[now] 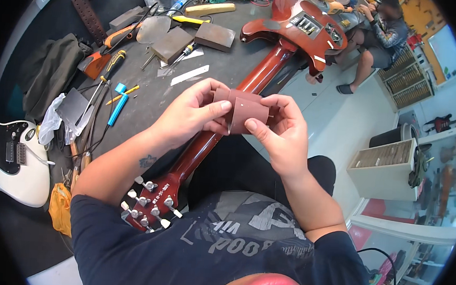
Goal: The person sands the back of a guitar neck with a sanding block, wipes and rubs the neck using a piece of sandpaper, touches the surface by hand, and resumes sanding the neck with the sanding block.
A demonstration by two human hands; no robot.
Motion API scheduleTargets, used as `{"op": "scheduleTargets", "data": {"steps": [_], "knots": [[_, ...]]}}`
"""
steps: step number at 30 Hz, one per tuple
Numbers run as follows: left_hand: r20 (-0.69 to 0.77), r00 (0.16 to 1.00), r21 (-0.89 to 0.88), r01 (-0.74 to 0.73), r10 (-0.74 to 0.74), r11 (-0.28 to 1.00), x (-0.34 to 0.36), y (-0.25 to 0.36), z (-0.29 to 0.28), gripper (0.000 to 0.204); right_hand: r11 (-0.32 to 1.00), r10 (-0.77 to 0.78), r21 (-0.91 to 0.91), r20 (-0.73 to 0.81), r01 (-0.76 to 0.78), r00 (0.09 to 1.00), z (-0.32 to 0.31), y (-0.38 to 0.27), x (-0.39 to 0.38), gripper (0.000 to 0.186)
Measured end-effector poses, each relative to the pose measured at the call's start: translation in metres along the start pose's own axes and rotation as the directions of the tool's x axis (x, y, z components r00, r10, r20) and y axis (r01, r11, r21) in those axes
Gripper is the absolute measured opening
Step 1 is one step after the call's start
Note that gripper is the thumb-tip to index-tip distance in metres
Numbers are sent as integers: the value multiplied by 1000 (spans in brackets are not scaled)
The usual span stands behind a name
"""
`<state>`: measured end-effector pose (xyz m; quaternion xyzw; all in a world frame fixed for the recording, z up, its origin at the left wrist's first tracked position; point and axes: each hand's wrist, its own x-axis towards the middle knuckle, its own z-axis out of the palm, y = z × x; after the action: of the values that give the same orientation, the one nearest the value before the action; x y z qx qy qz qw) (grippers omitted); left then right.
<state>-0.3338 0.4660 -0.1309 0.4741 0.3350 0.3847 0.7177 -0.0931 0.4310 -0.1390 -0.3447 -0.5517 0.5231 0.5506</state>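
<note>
Both hands pinch one folded sheet of reddish-brown sandpaper [243, 112] between thumb and fingers, the left hand [190, 114] on its left edge and the right hand [281, 132] on its right. The sheet is held directly above the glossy red wooden neck of an electric guitar [224, 121]. That neck runs diagonally from the headstock near the person's lap up-right to the body on the dark desk [227, 64], both hands about equally near.

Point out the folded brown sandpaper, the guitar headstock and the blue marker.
folded brown sandpaper [245, 111], head view, on its front flap.
guitar headstock [154, 200], head view, on its red face between the tuners.
blue marker [118, 107], head view, mid-barrel.
</note>
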Motion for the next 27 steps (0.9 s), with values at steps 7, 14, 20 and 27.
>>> {"op": "scheduleTargets", "data": {"steps": [7, 14, 20, 27], "knots": [[163, 982, 100, 81, -97, 992, -5, -3, 2, 45, 961, 220, 179, -45, -209, 974, -15, -25, -21, 52], [28, 1000, 143, -10, 6, 990, 5, -8, -15, 42, 992, -56, -123, -342, 14, 938, -86, -22, -30, 45], [14, 1000, -74, -1, 2, 997, 15, -20, -42, 35, 836, 6, -510, -361, -203, 932, -107, 52, -11, 18], [84, 996, -27, -5, 7, 1000, 16, -24, -47, 30, 763, -64, -646, -99, -15, 993, -67, 68, 15, 13]]}}
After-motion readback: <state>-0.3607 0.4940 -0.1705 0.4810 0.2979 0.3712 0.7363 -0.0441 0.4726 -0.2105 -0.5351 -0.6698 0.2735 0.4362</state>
